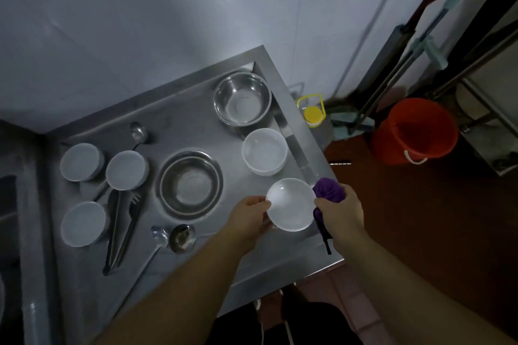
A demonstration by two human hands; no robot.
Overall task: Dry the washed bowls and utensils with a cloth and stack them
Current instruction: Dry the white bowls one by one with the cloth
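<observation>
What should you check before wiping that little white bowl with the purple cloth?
1. Left hand holds the small white bowl by its rim: ok.
2. Right hand grips the purple cloth: ok.
3. Cloth touches the bowl's edge: ok.
4. Bowl is over the steel counter, not the floor: ok.
5. Bowl still wet: cannot tell.
6. Stack of white bowls nearby to put it on: ok.

Dim, bluish, soft focus, edges warped.
</observation>
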